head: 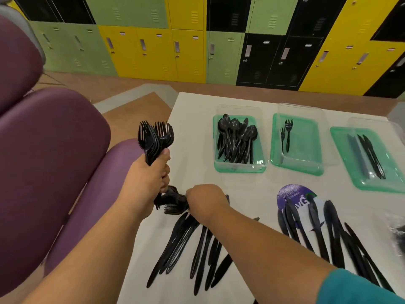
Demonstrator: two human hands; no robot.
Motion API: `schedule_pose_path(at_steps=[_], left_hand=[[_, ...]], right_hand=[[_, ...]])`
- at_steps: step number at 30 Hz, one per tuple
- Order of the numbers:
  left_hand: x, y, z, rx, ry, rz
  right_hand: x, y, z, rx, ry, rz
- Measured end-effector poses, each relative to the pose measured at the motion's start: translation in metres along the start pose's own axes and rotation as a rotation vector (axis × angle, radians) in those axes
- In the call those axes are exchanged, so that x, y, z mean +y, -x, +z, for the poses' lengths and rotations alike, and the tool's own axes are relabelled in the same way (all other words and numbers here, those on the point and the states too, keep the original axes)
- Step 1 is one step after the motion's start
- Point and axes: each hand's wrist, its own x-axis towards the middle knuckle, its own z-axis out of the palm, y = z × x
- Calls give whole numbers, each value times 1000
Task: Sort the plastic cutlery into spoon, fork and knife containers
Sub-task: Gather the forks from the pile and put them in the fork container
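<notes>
The left hand grips a bunch of forks upright off the table edge; the right hand closes on more forks. Loose knives lie beneath its arm. Beyond stand the spoon container, fork container and knife container. A purple chair crowds the left.

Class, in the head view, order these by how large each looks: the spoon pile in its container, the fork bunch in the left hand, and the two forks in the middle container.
1. Spoon pile, largest.
2. Fork bunch, a little smaller, though nearer the camera, so this ranking is uncertain.
3. Two forks, clearly smallest.
</notes>
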Motion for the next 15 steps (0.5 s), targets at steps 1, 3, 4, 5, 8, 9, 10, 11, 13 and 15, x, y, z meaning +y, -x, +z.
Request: schedule_pose_path(at_steps=[1,3,4,5,8,9,10,11,13,15], left_hand=[[-1,-1,0,-7,1,0],[-2,-2,0,-20,18,-3],[-3,-3,0,-28,26,-2],[-4,-4,0,-35,25,0],[-10,-5,3,-42,13,-6],[-12,-5,5,-39,16,-16],[-16,-4,9,-42,20,-30],[-20,-3,14,-48,19,-49],[-32,2,26,-64,-23,-95],[-46,11,42,-84,-85,-159]], right_hand=[[2,2,0,-7,-7,9],[8,8,1,0,-45,41],[12,12,1,20,-70,63],[15,16,0,51,-99,90],[25,32,-2,154,-283,212],[29,37,-2,190,-377,255],[34,43,-2,232,-486,298],[39,49,-1,277,-597,337],[49,58,1,373,-809,413],[59,67,3,460,-967,463]])
